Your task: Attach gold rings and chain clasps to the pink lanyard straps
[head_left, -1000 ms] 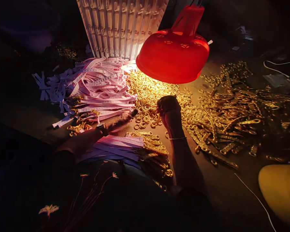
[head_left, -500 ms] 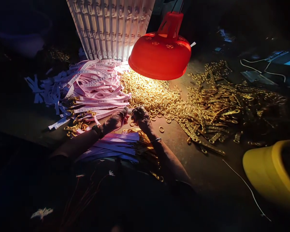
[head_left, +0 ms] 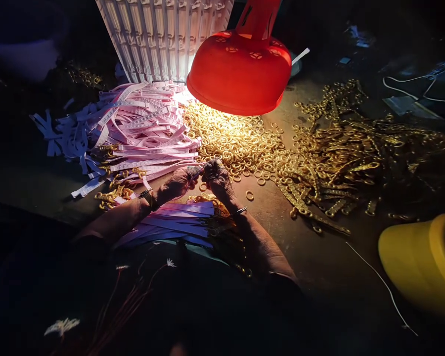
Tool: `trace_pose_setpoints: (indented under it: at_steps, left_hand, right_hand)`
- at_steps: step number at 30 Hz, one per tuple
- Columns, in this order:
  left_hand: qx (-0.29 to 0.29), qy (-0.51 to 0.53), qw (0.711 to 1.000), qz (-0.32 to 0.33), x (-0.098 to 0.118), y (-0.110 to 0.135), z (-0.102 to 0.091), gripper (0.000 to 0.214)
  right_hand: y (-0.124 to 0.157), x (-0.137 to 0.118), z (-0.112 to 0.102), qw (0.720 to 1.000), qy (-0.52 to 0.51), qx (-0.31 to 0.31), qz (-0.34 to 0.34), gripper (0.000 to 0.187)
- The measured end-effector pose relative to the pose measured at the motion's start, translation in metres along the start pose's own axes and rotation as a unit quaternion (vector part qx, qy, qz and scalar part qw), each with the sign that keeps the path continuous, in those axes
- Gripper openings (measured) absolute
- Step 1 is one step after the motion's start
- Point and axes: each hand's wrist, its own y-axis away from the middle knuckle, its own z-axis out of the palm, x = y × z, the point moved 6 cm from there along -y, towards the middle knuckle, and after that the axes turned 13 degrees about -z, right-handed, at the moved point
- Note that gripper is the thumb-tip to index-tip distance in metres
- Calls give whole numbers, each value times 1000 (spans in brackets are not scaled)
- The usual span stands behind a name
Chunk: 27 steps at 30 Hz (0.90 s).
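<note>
Head view: left hand (head_left: 178,183) and right hand (head_left: 218,180) close together, fingertips about meeting, just nearer than the pile of gold rings (head_left: 241,148); fingers curled in on both; dark, small detail at the fingertips; can't tell whether gripping something or clenched on nothing, on either side; dark watch (head_left: 146,194) on left wrist, thin bangle (head_left: 240,211) on right.

Pile of pink strips (head_left: 144,111) left of the rings, edges touching; several strips with ends pointing at the fingertips; clump of gold links (head_left: 114,195) at the pile's near-left edge; stack of pale strips (head_left: 181,217) between the forearms, lying roughly parallel, gold ends towards the right forearm and partly behind it; loose gold ring (head_left: 246,196) on the table (head_left: 311,267), right of right hand; heap of gold chain pieces (head_left: 330,168) further right, running into the rings.

Red lamp shade (head_left: 241,79) above the rings, lighting them hard; ribbed panel (head_left: 163,39) leaning behind the pink strips; yellow container (head_left: 411,252) at right edge, cut off by the frame; thin white cord (head_left: 383,282) beside it.
</note>
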Motion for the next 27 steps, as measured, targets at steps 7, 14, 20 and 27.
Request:
trace_pose_setpoints:
  at_steps: [7, 14, 20, 27]
  left_hand:
    - [-18, -25, 1000, -6, 1, -1, 2, 23]
    - [-28, -97, 994, 31, -1, -2, -2, 32]
    - [36, -158, 985, 65, 0, 6, -6, 27]
    - [24, -199, 979, 23, 30, 40, 1, 33]
  right_hand:
    - [-6, 9, -2, 993, 103, 51, -17, 43]
    - [-15, 4, -2, 991, 131, -9, -28, 43]
    - [-21, -2, -4, 993, 105, -33, -31, 37]
    - [-2, -42, -9, 988, 79, -124, -44, 43]
